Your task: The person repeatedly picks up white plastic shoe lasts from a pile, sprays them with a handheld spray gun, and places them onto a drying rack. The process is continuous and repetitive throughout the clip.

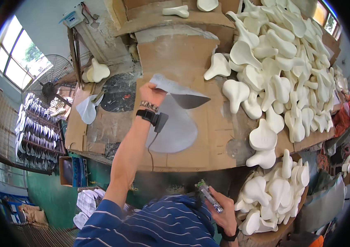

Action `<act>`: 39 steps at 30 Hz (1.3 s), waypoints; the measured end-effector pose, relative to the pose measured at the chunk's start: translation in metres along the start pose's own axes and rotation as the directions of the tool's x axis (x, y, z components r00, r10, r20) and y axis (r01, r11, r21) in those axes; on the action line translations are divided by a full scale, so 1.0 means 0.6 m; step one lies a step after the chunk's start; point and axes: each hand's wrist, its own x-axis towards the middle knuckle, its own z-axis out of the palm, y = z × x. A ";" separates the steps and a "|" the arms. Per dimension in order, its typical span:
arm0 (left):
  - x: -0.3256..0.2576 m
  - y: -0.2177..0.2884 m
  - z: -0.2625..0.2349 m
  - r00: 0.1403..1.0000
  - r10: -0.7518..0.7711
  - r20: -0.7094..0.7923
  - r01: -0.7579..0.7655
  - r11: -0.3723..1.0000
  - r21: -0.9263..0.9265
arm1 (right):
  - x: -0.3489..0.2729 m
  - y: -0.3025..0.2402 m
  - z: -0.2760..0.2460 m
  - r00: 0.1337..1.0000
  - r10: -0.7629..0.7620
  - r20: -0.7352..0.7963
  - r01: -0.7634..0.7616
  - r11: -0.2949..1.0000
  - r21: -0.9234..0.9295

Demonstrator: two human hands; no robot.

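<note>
Left of the cardboard-topped workbench (208, 123), a round metal fan (50, 86) stands by the window. On the bench's left part lies a small pale grey teardrop-shaped cover piece (87, 108). The left hand (152, 94), reaching out over the bench's middle, pinches the top corner of a large grey teardrop-shaped flexible sheet (175, 119); its upper edge is lifted and folded, while its rounded lower part lies flat on the cardboard. Below the bench's front edge, close to the striped shirt, the right hand (223, 208) has its fingers closed around a slim metal spray tool (210, 196). A heap of white moulded foam saddle pads (282, 66) covers the bench's right part.
</note>
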 end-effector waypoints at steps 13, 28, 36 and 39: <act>-0.212 0.072 0.106 0.983 0.156 0.101 -0.154 0.988 -0.028 | 0.044 0.067 -0.009 0.988 0.039 0.151 -0.037 0.999 -0.016; -0.753 0.101 -0.171 0.578 0.730 -0.365 -0.800 0.595 -0.079 | 0.147 -0.010 0.045 0.687 0.019 0.726 0.040 0.997 -0.064; -1.064 0.010 -0.349 0.071 0.705 -0.706 -0.981 0.176 0.077 | 0.112 -0.020 0.147 0.437 -0.062 0.897 0.178 0.984 -0.019; -1.147 -0.035 -0.387 -0.170 0.576 -0.800 -0.971 0.040 0.235 | 0.067 -0.071 0.183 0.412 0.083 0.907 0.130 0.980 -0.149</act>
